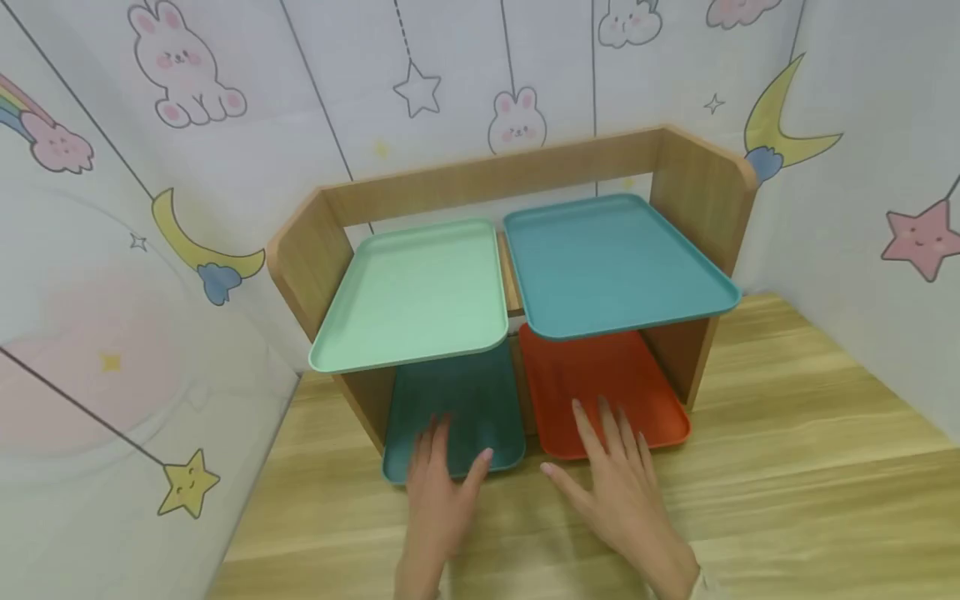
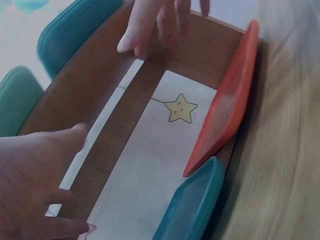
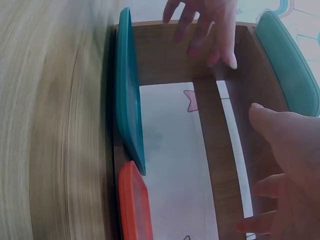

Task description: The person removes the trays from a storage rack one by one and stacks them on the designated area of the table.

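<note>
The dark teal rectangular plastic tray (image 1: 457,408) lies flat on the lower level of the wooden two-tier shelf (image 1: 697,192), its front edge jutting out over the light wooden tabletop (image 1: 787,467). The left hand (image 1: 442,487) rests over that front edge with fingers straight and slightly spread, gripping nothing; its fingertips lie on the tray's floor and the thumb points toward the tray's right front corner. Just beside it to the right, the orange-red rectangular plastic tray (image 1: 600,375) sits on the same lower level. The right hand (image 1: 618,479) is laid flat at its front rim, fingers straight and fanned, tips reaching onto the orange surface, thumb out toward the left hand; it holds nothing either. The two hands are near each other but apart.

Above the left fingers, the mint green rectangular plastic tray (image 1: 412,292) rests on the upper level, overhanging forward. Above the right fingers sits the medium blue-teal rectangular plastic tray (image 1: 611,262), just beside the mint one. In the wrist views both lower trays appear edge-on against the shelf.

Behind the shelf and on both sides stand white walls printed with rabbits, stars, moons (image 1: 783,125) and clouds.
</note>
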A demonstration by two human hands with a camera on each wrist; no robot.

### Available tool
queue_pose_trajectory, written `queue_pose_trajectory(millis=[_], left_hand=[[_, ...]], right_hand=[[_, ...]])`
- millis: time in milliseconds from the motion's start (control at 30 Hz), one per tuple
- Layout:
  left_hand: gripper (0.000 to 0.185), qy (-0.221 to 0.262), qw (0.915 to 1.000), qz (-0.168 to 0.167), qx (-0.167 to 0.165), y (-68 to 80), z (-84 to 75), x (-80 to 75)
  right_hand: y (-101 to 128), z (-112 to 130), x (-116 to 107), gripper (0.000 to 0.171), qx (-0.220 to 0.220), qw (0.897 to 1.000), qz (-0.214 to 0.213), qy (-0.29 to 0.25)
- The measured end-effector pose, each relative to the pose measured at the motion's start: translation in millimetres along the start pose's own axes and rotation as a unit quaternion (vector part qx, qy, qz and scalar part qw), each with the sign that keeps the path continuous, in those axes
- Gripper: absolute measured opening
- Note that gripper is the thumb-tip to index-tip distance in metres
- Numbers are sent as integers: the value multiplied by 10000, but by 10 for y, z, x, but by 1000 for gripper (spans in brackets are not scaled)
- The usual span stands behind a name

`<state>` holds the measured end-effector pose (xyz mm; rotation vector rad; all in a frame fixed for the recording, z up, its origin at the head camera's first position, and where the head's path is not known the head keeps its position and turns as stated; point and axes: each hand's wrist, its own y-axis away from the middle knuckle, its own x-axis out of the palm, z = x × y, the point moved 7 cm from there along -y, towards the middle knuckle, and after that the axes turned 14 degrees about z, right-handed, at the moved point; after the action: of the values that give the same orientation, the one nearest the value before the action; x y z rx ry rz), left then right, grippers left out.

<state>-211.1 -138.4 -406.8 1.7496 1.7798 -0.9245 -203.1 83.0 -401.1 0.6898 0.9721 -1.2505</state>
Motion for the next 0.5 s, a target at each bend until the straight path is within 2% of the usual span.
queue_pose_trajectory(millis=[100,233,333,500], left_hand=[[62,916,9948,-443,54,-6,101,-124],[54,1876,9784,-863,-79,-17,261,-277],[51,2266,9672,-1129,-190,-19,363,-382],[56,2731,9517,-1374,-295,-35,485,-522]], right_hand=[[6,6,-61,86,-129,9989,-335,-290],[18,3,-151,83,-284,9934,-735,-834],[24,-3,-198,79,-365,9879,-945,-1172],[35,-18,-250,75,-388,9801,-1189,-1544]])
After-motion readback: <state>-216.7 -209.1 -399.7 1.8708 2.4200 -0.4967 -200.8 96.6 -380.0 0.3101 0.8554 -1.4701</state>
